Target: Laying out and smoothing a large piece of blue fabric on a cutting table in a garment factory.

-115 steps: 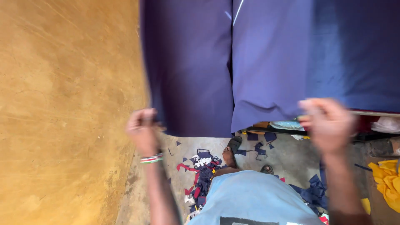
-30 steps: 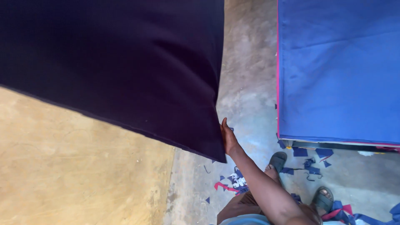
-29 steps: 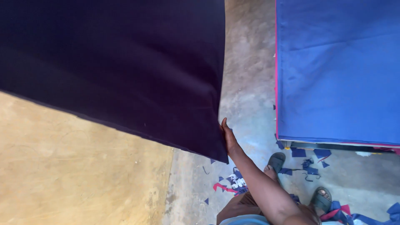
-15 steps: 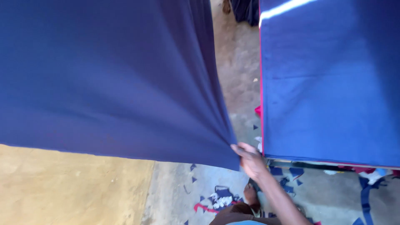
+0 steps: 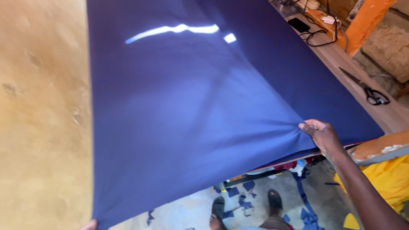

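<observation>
A large navy blue cloth is stretched out over a work table. My right hand pinches its near right corner, just above the table's front edge. Only the fingertips of my left hand show at the bottom edge of the view, holding the cloth's near left corner. The cloth hangs slack between the two corners and hides most of the table top.
A wooden table edge at the right carries black scissors, a dark phone and cables. Yellow cloth lies at the lower right. Blue fabric scraps litter the concrete floor by my feet. An ochre wall fills the left.
The cloth has swung from hanging at my left over onto the table at the right. My right hand has moved rightward with its corner, and my view has turned toward the table.
</observation>
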